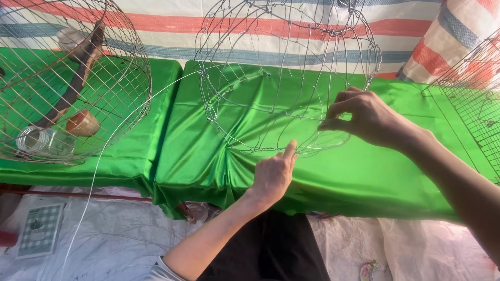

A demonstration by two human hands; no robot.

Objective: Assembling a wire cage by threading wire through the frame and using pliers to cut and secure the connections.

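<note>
A half-built round wire cage frame [271, 78] lies on its side on a bench covered in shiny green cloth [364, 171]. My left hand [273, 174] presses a fingertip against the frame's lower rim. My right hand [364, 117] pinches a thin wire at the frame's right rim, thumb and fingers closed on it. A long loose wire [96, 171] runs from the frame down to the floor at the left.
A finished round wire cage [67, 78] with a wooden perch and small cups stands at the left. A square mesh cage [476, 99] sits at the right edge. Striped tarp hangs behind. White sheeting and a small checked packet [39, 229] lie on the floor.
</note>
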